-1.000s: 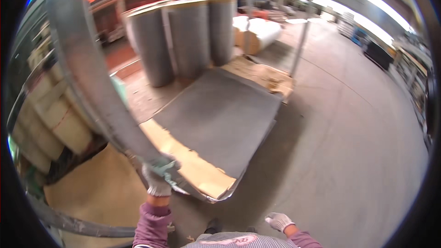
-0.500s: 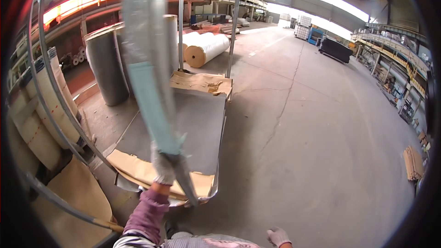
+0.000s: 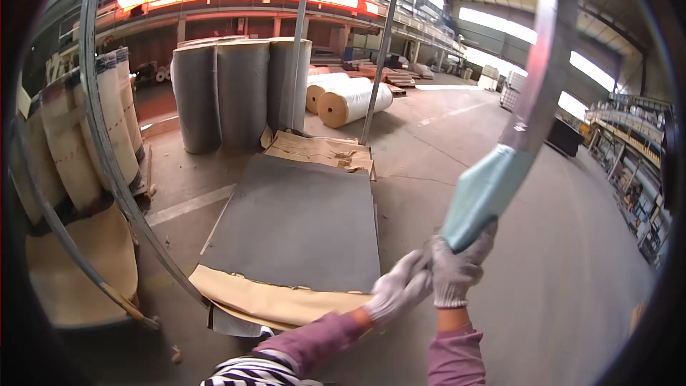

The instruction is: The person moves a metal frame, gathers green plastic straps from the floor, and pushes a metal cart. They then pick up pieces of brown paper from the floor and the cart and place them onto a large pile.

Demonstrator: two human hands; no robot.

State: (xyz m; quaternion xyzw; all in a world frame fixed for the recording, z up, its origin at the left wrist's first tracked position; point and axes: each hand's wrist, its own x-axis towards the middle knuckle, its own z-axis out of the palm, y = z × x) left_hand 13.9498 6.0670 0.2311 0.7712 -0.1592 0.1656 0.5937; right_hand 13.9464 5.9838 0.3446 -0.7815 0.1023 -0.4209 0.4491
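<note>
Nearest, on the right, the right hand (image 3: 461, 266), in a pale knit glove, was closed firmly around the low end of a long metal bar (image 3: 541, 89), at the teal wrapping (image 3: 479, 194). The left hand (image 3: 400, 289), gloved too, lay just beside it with fingers half bent; whether their tips had hold of the bar could not be told. The bar slanted up and away to the right, its top out of view, over the concrete floor (image 3: 514, 314).

Left of the hands was a stack of dark grey sheets (image 3: 304, 225) with a brown paper strip (image 3: 279, 302) along its near edge and crumpled brown paper (image 3: 321, 151) at its far end. Farther off stood upright grey rolls (image 3: 244, 96), then white-wrapped rolls (image 3: 363, 100) lying down, with a slim metal post (image 3: 381, 57) before them.

The likeliest trouble seemed the bar tipping: gripped so low, its weight could twist it out of smooth knit gloves. A wide swing left might knock the post, and wrapping slipping on the metal could loosen the grip.
</note>
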